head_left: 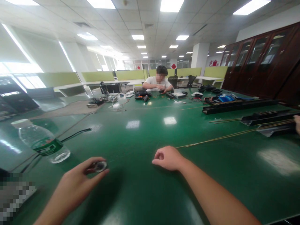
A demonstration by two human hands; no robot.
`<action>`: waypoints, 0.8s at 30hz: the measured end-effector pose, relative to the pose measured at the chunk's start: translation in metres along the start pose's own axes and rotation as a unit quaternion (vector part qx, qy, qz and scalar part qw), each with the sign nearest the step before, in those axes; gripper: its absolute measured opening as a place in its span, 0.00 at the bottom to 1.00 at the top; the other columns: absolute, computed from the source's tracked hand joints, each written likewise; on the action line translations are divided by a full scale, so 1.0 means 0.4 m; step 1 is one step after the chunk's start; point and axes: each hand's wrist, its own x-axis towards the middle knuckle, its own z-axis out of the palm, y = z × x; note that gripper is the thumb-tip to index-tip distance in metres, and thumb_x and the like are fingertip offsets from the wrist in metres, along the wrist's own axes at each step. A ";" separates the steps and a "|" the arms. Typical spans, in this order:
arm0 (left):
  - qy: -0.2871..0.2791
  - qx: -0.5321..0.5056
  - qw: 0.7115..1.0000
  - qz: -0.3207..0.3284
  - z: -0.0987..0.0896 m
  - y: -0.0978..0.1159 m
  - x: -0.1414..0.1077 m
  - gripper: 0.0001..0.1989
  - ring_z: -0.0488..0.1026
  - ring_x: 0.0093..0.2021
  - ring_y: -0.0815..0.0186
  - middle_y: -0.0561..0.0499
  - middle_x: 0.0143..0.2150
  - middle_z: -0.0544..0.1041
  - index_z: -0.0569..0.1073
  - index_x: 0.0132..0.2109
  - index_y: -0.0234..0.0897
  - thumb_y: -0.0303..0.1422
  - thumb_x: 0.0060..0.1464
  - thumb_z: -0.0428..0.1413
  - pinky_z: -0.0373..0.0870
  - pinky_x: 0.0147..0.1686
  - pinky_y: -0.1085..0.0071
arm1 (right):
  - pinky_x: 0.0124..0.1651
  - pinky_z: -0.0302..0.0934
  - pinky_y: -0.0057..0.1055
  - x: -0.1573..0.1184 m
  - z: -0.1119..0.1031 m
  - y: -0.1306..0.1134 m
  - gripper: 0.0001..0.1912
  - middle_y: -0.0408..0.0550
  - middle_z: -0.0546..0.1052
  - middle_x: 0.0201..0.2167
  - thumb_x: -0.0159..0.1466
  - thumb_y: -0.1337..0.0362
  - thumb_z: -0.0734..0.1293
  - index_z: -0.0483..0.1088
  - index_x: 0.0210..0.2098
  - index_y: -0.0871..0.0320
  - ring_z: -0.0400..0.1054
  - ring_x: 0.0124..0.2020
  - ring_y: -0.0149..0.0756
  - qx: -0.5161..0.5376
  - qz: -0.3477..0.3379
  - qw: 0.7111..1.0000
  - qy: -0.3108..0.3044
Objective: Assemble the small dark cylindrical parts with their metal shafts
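My left hand [78,178] is closed on a small round object [100,166] with a dark rim and a pale middle, pinched between thumb and fingers above the green table [138,140]. To the right, my right hand [169,158] rests low over the table with its fingers curled and thumb close to them; whatever it may hold is too small to make out. Thin yellowish rods [217,136] run from beside the right hand toward the right edge.
A clear plastic bottle [44,142] stands tilted-looking at the left, beside a black cable [76,134]. Dark metal channels [239,107] lie at the right. Across the table sits a person [157,82] among tools and parts. Another person's hand [297,123] shows at the right edge.
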 end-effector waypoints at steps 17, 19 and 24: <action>-0.164 -0.201 0.954 0.150 0.313 0.139 0.086 0.11 0.74 0.40 0.63 0.52 0.40 0.78 0.77 0.44 0.44 0.37 0.52 0.63 0.69 0.41 0.69 | 0.30 0.58 0.25 0.008 0.048 0.029 0.21 0.41 0.75 0.32 0.57 0.66 0.70 0.68 0.50 0.53 0.66 0.26 0.29 0.131 0.009 0.989 0.071; -0.167 -0.213 0.949 0.159 0.313 0.145 0.086 0.11 0.74 0.41 0.63 0.50 0.41 0.78 0.77 0.44 0.43 0.36 0.53 0.62 0.69 0.42 0.69 | 0.30 0.58 0.25 0.007 0.050 0.032 0.20 0.41 0.75 0.33 0.56 0.67 0.70 0.68 0.48 0.53 0.66 0.26 0.29 0.141 0.007 0.987 0.076; -0.162 -0.228 0.947 0.159 0.316 0.150 0.084 0.10 0.74 0.42 0.63 0.51 0.41 0.78 0.77 0.45 0.43 0.33 0.53 0.61 0.68 0.43 0.69 | 0.29 0.56 0.25 0.004 0.052 0.038 0.14 0.41 0.75 0.31 0.56 0.68 0.69 0.69 0.42 0.55 0.64 0.25 0.29 0.138 -0.009 0.988 0.073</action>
